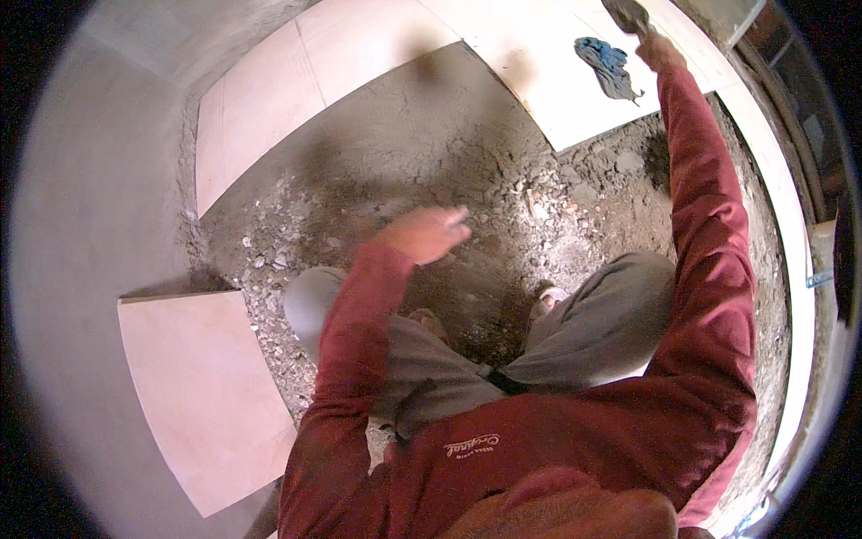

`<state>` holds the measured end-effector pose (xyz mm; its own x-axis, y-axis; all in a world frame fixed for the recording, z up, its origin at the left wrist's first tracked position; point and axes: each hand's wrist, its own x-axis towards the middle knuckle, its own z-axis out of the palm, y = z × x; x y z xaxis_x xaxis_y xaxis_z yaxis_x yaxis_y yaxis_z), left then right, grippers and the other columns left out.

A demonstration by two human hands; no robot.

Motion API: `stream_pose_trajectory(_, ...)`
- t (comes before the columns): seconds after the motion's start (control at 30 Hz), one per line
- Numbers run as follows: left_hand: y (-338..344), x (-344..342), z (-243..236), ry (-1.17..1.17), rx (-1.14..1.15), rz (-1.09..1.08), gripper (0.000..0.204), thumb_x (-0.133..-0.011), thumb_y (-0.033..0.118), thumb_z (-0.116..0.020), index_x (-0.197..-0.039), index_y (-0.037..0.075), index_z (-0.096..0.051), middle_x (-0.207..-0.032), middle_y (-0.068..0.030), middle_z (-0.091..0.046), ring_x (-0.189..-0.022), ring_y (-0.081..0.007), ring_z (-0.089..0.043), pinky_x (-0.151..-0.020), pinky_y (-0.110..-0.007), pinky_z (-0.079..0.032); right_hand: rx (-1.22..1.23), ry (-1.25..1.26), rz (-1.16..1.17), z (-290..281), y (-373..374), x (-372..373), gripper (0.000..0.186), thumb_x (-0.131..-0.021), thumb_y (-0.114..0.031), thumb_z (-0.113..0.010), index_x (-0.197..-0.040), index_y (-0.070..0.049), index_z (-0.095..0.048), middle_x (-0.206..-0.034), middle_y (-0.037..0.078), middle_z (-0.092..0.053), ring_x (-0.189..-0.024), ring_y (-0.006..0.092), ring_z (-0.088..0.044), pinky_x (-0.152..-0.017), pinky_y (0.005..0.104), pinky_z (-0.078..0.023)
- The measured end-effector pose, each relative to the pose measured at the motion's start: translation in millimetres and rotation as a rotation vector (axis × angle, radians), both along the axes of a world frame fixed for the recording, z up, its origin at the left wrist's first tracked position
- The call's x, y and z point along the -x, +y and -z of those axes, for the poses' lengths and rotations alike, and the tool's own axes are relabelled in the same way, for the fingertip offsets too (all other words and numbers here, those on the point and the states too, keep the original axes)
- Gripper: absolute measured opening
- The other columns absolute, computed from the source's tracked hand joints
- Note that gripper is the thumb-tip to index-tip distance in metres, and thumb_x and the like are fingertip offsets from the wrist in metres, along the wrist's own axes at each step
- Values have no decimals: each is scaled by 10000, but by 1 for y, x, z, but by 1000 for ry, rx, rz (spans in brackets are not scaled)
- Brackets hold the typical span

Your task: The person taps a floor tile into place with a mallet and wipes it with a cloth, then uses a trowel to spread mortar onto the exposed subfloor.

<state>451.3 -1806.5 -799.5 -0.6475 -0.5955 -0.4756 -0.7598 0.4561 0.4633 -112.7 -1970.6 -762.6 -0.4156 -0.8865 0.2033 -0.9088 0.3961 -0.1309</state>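
My right arm reaches far out to the upper right. The right hand (660,52) is closed round the handle of a trowel (627,14), whose grey blade shows at the picture's upper edge, over the pale floor tiles (557,99). A crumpled blue-grey rag (607,66) lies on the tiles just left of that hand. My left hand (426,234) hangs over the bed of mortar and rubble (485,193) in front of my knees. It is slightly blurred, its fingertips a little apart, and nothing shows in it.
A loose pale tile (206,395) lies at the lower left by the grey wall (90,225). More tiles (260,90) run along the far left side, edging smoothed mortar (386,117). Broken stones (269,234) are scattered left of my bent legs (593,314).
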Motion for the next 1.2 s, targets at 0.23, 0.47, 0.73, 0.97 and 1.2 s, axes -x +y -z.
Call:
stream_pose_trajectory(0.23, 10, 27, 19, -26, 112, 220, 405, -926, 232, -548, -1324, 212, -624, -1328, -228, -582, -1185, -400, -590, -1003, -477, -485, -536, 356, -33, 115, 42, 8, 494, -939, -415, -537, -1336, -124, -579, -1031, 127, -733, -1047, 290, -694, -900, 447, -536)
stream_pose_trajectory(0.47, 23, -6, 13, -173, 137, -37, 442, -862, 131, -581, -1289, 226, -641, -1223, -214, -634, -1101, -375, -644, -904, -505, -540, -139, 260, -478, 97, -17, -44, 572, -907, -324, -635, -1390, -38, -521, -1312, 189, -569, -1250, 327, -537, -1055, 460, -393)
stream_pose_trajectory(0.73, 42, 92, 71, -345, 363, 220, 248, -842, 243, -693, -1057, 160, -783, -1158, -68, -714, -1047, -343, -643, -828, -657, -517, -340, -110, -390, 156, 48, 49, 553, -876, -240, -687, -1339, 1, -505, -1320, 201, -503, -1200, 330, -477, -1004, 457, -341)
stream_pose_trajectory(0.97, 30, 79, 87, -235, 330, 78, 353, -767, 248, -749, -1090, 106, -752, -1156, -123, -683, -1059, -360, -631, -809, -655, -502, -522, -256, -361, 196, -1, 25, 411, -853, -184, -682, -1198, -16, -534, -1052, 159, -551, -912, 298, -530, -761, 438, -394)
stream_pose_trajectory(1.2, 18, 90, 70, -335, 371, 113, 409, -828, 298, -715, -1194, 114, -723, -1320, -163, -618, -1204, -416, -566, -951, -687, -463, -596, -255, -310, 179, -15, 43, 269, -831, -127, -676, -1056, -32, -563, -784, 118, -599, -624, 266, -582, -517, 418, -447)
